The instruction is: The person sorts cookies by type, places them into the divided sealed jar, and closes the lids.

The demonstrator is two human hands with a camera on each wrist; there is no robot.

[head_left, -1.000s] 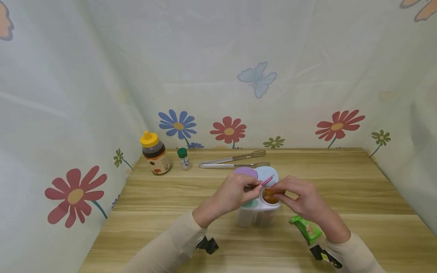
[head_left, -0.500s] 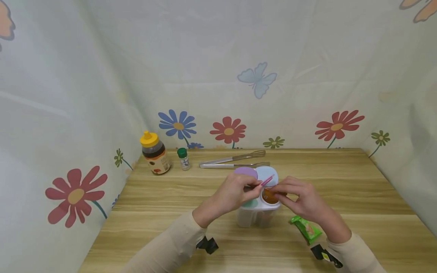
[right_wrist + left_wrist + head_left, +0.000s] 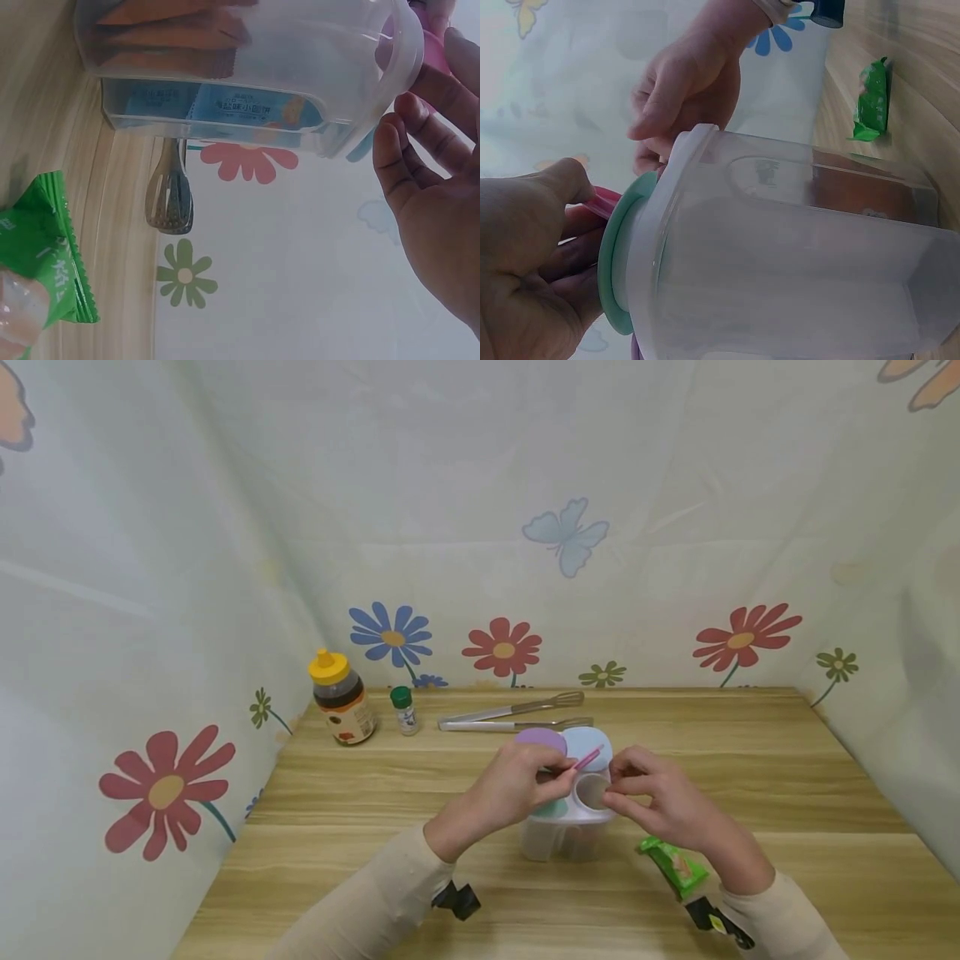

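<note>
A clear container (image 3: 566, 841) with a white rim stands mid-table. Its purple (image 3: 542, 740), light blue (image 3: 588, 747) and green (image 3: 622, 262) lids lie down, while the pink lid (image 3: 588, 757) is tilted up. My left hand (image 3: 506, 783) pinches that pink lid between thumb and fingers. Loosely bent and holding nothing, my right hand (image 3: 663, 797) is at the right rim of the uncovered round opening (image 3: 592, 792). Orange packets (image 3: 172, 37) sit low inside the container, and blue packets (image 3: 232, 105) fill the neighbouring compartment. A green snack packet (image 3: 677, 865) lies below my right hand.
Metal tongs (image 3: 510, 714) lie behind the container. At the back left stand a dark-filled jar with a yellow cap (image 3: 345, 702) and a small green-capped shaker (image 3: 404, 710). A flower-printed curtain (image 3: 480, 527) hangs behind the table.
The orange packet that my right hand held at the opening has gone down into the container. The right fingers have let go and drawn slightly right. My left hand keeps its place.
</note>
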